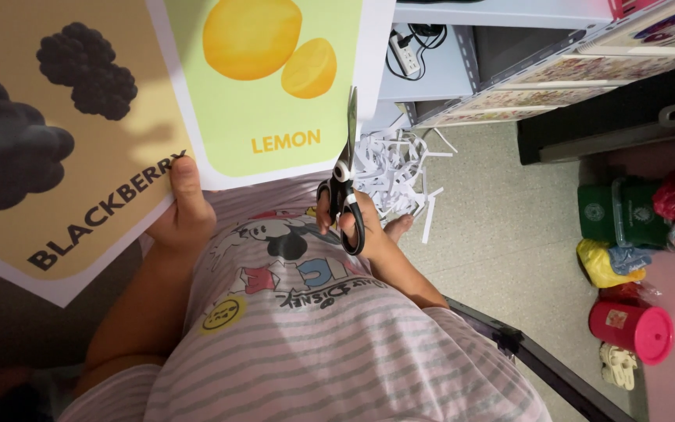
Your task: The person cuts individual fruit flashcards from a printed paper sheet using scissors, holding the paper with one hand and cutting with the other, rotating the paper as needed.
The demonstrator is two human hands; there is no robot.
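Head view, looking down. The floor (501, 234) is pale and speckled; a heap of white paper strips (400, 168) lies on it at upper centre, just beyond the scissors. Grey metal shelving (462, 55) runs along the top right of the frame, with a white power strip (405, 55) on its lower shelf. At the right edge stand a green container (619, 215), a yellow bag (599, 266) and, below them, a red lidded cup (633, 328).

A large printed sheet (158, 101) fills the upper left. It carries a tan panel (9, 47) with dark berries and a green panel (291, 109) with yellow lemons, each rounded, white-bordered and captioned.

The left hand (181, 215) pinches the sheet's lower edge, thumb on top. The right hand (357, 223) is closed through the black handles of the scissors (345, 184), whose blades point up along the green panel's right edge, nearly shut.
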